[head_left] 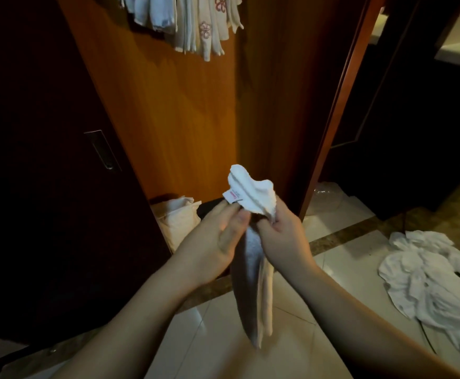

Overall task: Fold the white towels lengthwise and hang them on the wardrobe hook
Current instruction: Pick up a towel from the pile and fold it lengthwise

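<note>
The white towel (252,266) is folded into a long narrow strip, thick and ribbed along its edges; it is bright white where its top end flares above the hands and greyer in the shade below them, where it hangs straight down over the tiled floor (223,348); the left hand (217,239) pinches the strip near its top with thumb and fingers curled onto the cloth, and the right hand (283,236), just beside it, grips the same part from the other side; a small label (231,197) sticks out of the fold just above the left fingertips, with pink lettering too small to read; far above both hands, more hung towels (196,26) with pink flower embroidery drape against the wooden wardrobe panel (174,113), their tops and the hook cut off by the frame edge; a heap of unfolded white towels (431,280) lies on the floor well to the right of the right hand; beyond the left hand a pale bundle (178,220) sits low in the wardrobe, hard to make out in the dark
</note>
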